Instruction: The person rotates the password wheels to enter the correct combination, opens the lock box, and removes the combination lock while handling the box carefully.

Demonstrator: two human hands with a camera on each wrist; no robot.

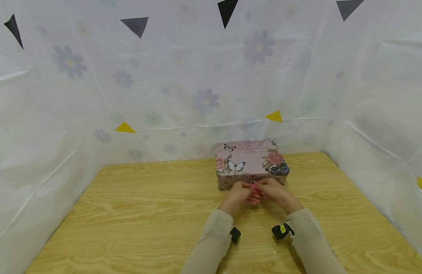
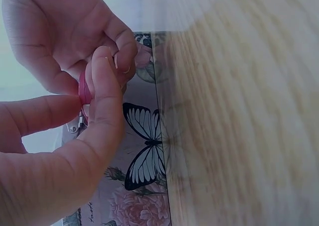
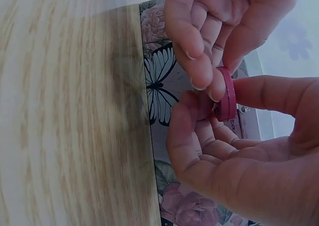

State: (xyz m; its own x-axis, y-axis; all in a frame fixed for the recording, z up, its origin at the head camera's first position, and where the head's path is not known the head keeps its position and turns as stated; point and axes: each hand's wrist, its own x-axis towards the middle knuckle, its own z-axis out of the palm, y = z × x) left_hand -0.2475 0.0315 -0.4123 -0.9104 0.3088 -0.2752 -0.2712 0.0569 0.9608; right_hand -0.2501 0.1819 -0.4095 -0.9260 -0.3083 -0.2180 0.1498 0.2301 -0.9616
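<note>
A pink box (image 1: 250, 158) with butterflies and roses on it stands on the table, its lid down. At the middle of its front a small pink padlock (image 3: 227, 94) hangs by a metal shackle (image 1: 253, 182) at the clasp. My left hand (image 1: 237, 195) pinches the padlock between thumb and fingers from the left. From the right, my right hand (image 1: 275, 191) pinches it too, with the thumb on one face and bent fingers on the other. The fingers of both hands meet around the padlock and hide part of it. I cannot tell whether the shackle is locked.
The wood-grain table (image 1: 146, 213) extends left, right and in front of the box. A flowered white sheet (image 1: 183, 76) hangs close behind the box and along both sides. Dark wrist straps (image 1: 281, 231) sit by the sleeves.
</note>
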